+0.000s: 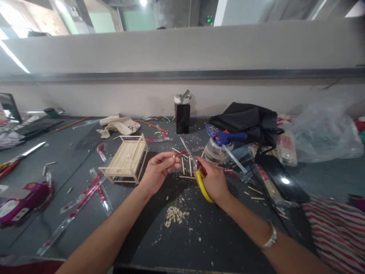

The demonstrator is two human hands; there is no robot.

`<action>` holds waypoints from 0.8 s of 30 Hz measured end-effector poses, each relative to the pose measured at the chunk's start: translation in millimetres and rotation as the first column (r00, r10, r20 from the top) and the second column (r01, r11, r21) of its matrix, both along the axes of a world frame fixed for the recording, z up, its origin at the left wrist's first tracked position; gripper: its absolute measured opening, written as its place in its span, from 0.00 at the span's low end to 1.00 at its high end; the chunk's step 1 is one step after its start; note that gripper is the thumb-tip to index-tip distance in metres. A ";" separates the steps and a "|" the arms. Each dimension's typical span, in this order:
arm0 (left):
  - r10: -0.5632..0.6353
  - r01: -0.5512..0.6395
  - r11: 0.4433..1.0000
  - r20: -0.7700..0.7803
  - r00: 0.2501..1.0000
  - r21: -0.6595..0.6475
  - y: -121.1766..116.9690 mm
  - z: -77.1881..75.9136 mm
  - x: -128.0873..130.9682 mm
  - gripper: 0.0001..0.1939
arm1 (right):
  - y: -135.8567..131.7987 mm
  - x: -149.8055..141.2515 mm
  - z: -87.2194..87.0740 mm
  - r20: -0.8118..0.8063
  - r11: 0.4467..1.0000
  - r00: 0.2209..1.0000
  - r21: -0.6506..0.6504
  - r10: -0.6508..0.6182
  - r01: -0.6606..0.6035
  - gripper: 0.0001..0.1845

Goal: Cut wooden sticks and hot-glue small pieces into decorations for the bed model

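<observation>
My right hand (214,182) grips a pair of scissors (203,186) with yellow and red handles, the blades pointing up and away. To its left, my left hand (160,167) is closed in a pinch, with a small pale piece, seemingly a bit of wooden stick (174,156), at the fingertips. Several thin wooden sticks (190,166) lie on the table between and behind the hands. A pile of short cut stick pieces (176,216) rests in front. Left of my left hand stands a small bed-like frame (124,158) built from sticks.
A blue glue gun (228,137) lies over a clear jar (215,150). A phone (183,118) leans against a cup at the back. Further right are a black bag (245,118) and another phone (279,177). Plastic wrappers (82,199), a purple device (25,201) and other scissors (21,158) lie left.
</observation>
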State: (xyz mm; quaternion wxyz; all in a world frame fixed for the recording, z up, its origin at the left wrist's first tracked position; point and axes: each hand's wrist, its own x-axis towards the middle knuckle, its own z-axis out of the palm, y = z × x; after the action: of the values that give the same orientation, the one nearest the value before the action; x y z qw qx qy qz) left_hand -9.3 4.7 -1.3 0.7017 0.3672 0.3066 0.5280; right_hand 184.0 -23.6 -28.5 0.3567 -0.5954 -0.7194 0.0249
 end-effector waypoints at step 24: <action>-0.045 0.051 0.998 0.135 0.990 -0.042 -3.2 -4.3 7.5 0.12 | -15.7 -10.8 12.7 0.248 0.995 0.966 0.053 0.074 -0.090 0.26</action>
State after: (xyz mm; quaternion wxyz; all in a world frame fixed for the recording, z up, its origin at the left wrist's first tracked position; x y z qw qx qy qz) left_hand -1.9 1.5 -5.6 0.7412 0.3223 0.2617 0.5275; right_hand 173.2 -39.3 -15.8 0.2823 -0.5520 -0.7825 -0.0571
